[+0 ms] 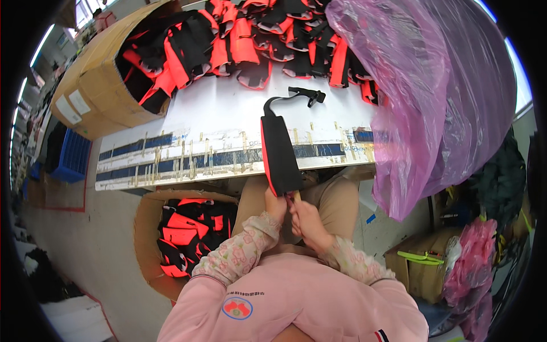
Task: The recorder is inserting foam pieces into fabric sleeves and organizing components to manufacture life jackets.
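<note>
A flat black fabric piece (281, 154) with a coral-red edge hangs over the near edge of the table. From its far end a black webbing strap with a buckle (310, 96) curls across the white tabletop. Below the near end, my left hand (276, 206) is closed on the fabric piece, its fingers partly hidden by it. Close beside it, my right hand (309, 221) is closed around a small thing with a yellowish tip, too small to name, held up against the piece's near end.
Many black-and-coral pieces (242, 43) lie heaped at the back of the white table (222, 114). A tipped cardboard box (94, 80) stands left; another box (149, 251) of such pieces sits below. Purple plastic sheeting (421, 102) drapes over the right side.
</note>
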The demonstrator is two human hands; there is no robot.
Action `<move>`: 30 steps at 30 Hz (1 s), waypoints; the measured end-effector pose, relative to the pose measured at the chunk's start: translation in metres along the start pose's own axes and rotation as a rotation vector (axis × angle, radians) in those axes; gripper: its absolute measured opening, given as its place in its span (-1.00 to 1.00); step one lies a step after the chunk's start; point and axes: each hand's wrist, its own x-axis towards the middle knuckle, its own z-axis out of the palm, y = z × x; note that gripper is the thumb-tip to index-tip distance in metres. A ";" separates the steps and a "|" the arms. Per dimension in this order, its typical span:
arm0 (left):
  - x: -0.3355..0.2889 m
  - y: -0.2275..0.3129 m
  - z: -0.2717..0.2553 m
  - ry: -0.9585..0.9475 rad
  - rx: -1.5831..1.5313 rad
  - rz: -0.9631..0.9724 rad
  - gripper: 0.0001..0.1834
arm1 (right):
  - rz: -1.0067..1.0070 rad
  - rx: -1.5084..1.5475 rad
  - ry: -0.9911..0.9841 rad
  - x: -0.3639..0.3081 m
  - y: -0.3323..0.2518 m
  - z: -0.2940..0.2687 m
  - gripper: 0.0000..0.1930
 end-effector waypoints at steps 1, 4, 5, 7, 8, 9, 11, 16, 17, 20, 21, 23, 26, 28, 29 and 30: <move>0.002 0.006 0.002 -0.020 0.013 0.001 -0.77 | -0.022 -0.047 0.017 0.014 -0.002 0.006 -0.68; 0.004 0.025 0.010 -0.023 -0.094 -0.042 -0.92 | -0.056 -0.095 0.041 0.021 -0.005 0.009 -0.67; 0.003 0.025 0.009 -0.016 -0.113 -0.031 -0.93 | -0.052 -0.113 0.035 0.023 -0.006 0.011 -0.66; 0.004 0.025 0.008 -0.018 -0.127 -0.014 -0.93 | -0.072 -0.126 0.016 0.022 -0.006 0.009 -0.66; 0.004 0.023 0.008 0.001 -0.170 -0.080 -0.91 | -0.080 -0.147 0.002 0.020 -0.006 0.007 -0.65; 0.004 0.021 0.008 0.018 -0.213 -0.147 -0.90 | -0.089 -0.141 0.005 0.016 -0.005 0.003 -0.65; 0.006 0.019 0.004 0.057 -0.218 -0.157 -0.87 | -0.176 -0.405 -0.025 0.002 -0.002 -0.011 -0.65; 0.031 0.047 -0.037 0.155 -0.251 -0.053 -0.82 | -0.689 -0.832 -0.031 -0.047 0.020 -0.104 -0.72; 0.035 0.059 -0.038 0.147 -0.290 -0.004 -0.82 | -0.717 -1.005 0.055 -0.059 0.013 -0.122 -0.74; 0.041 0.077 -0.038 0.088 -0.339 0.008 -0.77 | -0.628 -1.096 0.349 -0.065 -0.012 -0.155 -0.79; 0.040 0.076 -0.030 0.053 -0.327 -0.007 -0.75 | -0.665 -1.113 0.436 -0.051 -0.026 -0.163 -0.80; 0.036 0.066 -0.021 0.006 -0.277 -0.052 -0.73 | -0.735 -1.112 0.536 -0.024 -0.066 -0.165 -0.79; 0.036 0.054 -0.011 -0.018 -0.197 -0.079 -0.72 | -0.820 -1.398 0.634 0.003 -0.133 -0.165 -0.72; 0.039 0.052 -0.015 -0.045 -0.246 -0.107 -0.72 | -1.089 -1.445 0.643 0.029 -0.167 -0.187 -0.63; 0.038 0.054 -0.017 -0.053 -0.229 -0.114 -0.71 | -0.991 -1.436 0.591 0.037 -0.189 -0.193 -0.59; 0.037 0.055 -0.019 -0.056 -0.220 -0.106 -0.71 | -0.893 -1.426 0.538 0.043 -0.213 -0.200 -0.54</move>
